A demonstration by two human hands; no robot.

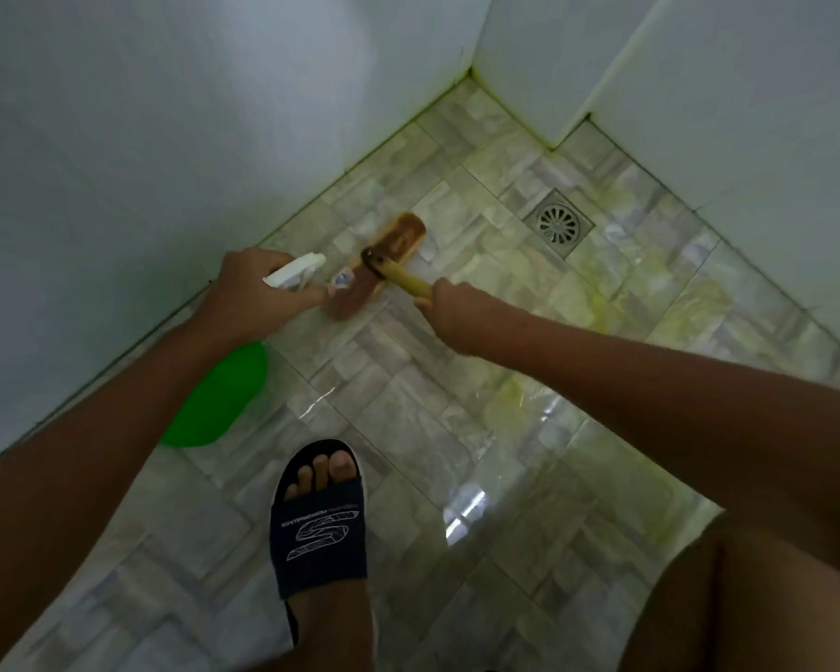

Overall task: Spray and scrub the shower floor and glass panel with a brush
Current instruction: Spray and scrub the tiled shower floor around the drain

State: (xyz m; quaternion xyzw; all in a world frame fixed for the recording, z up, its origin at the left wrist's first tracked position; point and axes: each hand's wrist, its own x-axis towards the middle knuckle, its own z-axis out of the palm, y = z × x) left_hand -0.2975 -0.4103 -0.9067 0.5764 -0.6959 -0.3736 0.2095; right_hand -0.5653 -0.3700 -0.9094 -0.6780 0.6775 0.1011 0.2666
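Observation:
A brown scrub brush (pixel 384 257) with a yellow handle lies head-down on the wet tiled shower floor (pixel 457 429), close to the left wall. My right hand (pixel 449 303) grips the end of its handle. My left hand (pixel 258 295) holds a spray bottle by its white trigger head (pixel 294 274), nozzle pointing at the brush; the green bottle body (pixel 219 397) hangs below my wrist. Yellow-green cleaner streaks lie on the tiles near the drain. I cannot pick out a glass panel.
A square metal floor drain (pixel 557 224) sits right of the brush. White tiled walls (pixel 117 162) close the floor on the left and back, with a stepped corner at the upper right. My foot in a dark slide sandal (pixel 318 521) stands mid-floor; my knee is at the lower right.

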